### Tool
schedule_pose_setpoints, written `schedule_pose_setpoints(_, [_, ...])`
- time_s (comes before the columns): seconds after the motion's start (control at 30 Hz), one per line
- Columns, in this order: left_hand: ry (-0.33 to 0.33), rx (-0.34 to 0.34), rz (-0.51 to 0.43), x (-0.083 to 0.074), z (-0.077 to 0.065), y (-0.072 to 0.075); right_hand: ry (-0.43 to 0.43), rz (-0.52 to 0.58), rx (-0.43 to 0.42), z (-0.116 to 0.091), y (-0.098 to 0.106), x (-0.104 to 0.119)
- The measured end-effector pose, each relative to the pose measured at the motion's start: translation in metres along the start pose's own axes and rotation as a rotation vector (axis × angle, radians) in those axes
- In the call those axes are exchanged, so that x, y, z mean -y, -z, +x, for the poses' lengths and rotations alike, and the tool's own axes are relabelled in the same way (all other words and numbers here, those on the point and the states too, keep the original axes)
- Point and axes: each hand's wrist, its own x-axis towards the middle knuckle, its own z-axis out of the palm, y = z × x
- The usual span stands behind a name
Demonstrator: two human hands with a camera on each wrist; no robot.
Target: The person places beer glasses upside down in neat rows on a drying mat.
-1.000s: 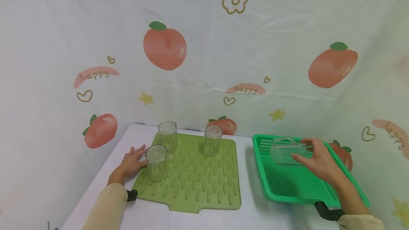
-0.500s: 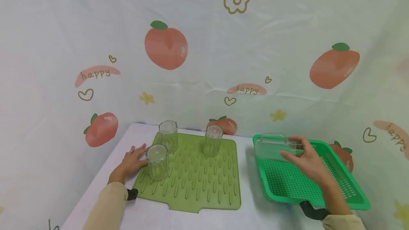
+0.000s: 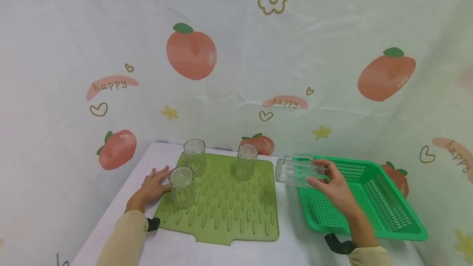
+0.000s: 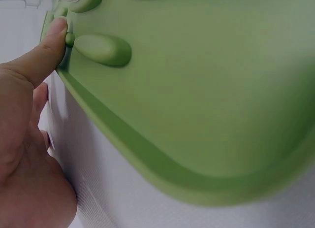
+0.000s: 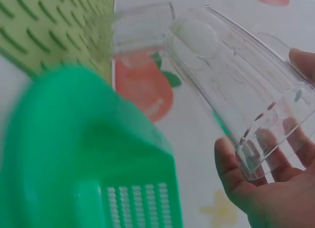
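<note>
My right hand [image 3: 334, 186] grips a clear glass mug [image 3: 297, 171] near its mouth end. The mug lies sideways in the air, base to the left and handle up, between the basket and the green drying mat [image 3: 229, 216]. In the right wrist view, fingers [image 5: 278, 159] curl under the glass. My left hand [image 3: 152, 186] rests at the mat's left edge with fingers extended; its thumb [image 4: 51, 41] lies on the mat in the left wrist view. Beside it stands a mug [image 3: 182, 190], base up. Another mug [image 3: 195, 159] stands behind, and a base-up mug [image 3: 246, 163] stands at the mat's back right.
A green perforated basket [image 3: 399, 235] stands on the right of the white table [image 3: 170, 249], below my right forearm. A white patterned cloth [image 3: 236, 60] hangs right behind the table's back edge.
My right hand has carried the mug left, from above the basket's interior to past its left rim. My left hand and the mugs on the mat have stayed put.
</note>
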Motion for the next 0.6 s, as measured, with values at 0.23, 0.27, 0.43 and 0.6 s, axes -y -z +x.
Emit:
schedule_pose_setpoints(0.23, [0.015, 0.013, 0.002, -0.004, 0.0, 0.002, -0.014, 0.099, -0.01, -0.001, -0.029, -0.003])
schedule_pose_setpoints(0.27, [0.019, 0.015, 0.001, -0.005, 0.0, 0.002, -0.015, 0.11, -0.01, 0.0, -0.033, -0.003])
schedule_pose_setpoints(0.43, [0.025, 0.024, 0.02, -0.007, 0.001, 0.004, -0.025, 0.148, -0.009, 0.0, -0.051, -0.002])
schedule_pose_setpoints(0.6, [0.029, 0.027, 0.052, -0.009, 0.0, 0.006, -0.047, 0.175, -0.021, -0.001, -0.07, -0.001])
